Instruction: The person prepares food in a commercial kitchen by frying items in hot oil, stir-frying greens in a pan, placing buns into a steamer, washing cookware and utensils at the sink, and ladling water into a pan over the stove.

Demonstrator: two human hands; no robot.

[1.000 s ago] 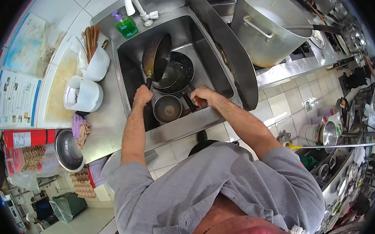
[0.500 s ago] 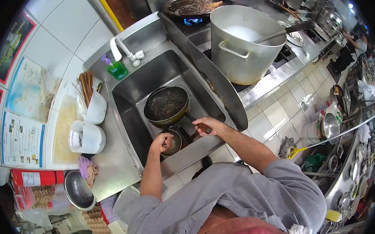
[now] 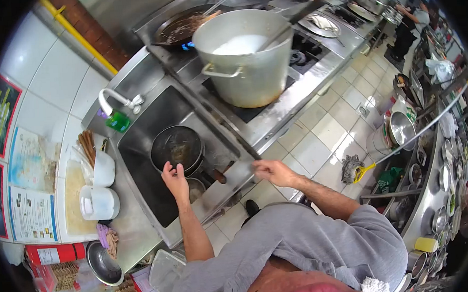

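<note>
Frying pan (image 3: 176, 147), dark and round, is contained by a rectangular steel sink (image 3: 145, 178). Poster (image 3: 1, 114) lettering is too blurred to be read. Left hand (image 3: 176, 179) is opened at the pan's rim, contact unclear; right hand (image 3: 274, 173) is half curled, no grasped object seen, closure uncertain.

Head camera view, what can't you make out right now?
In the head view:
Sink floor under the larger pan: hidden by that pan.
Whether the left hand touches that pan: their overlap hides any gap.
Right hand palm: hidden by its back.
Stove under the large pot: hidden by the pot.
Wall sheet text: too small.
</note>
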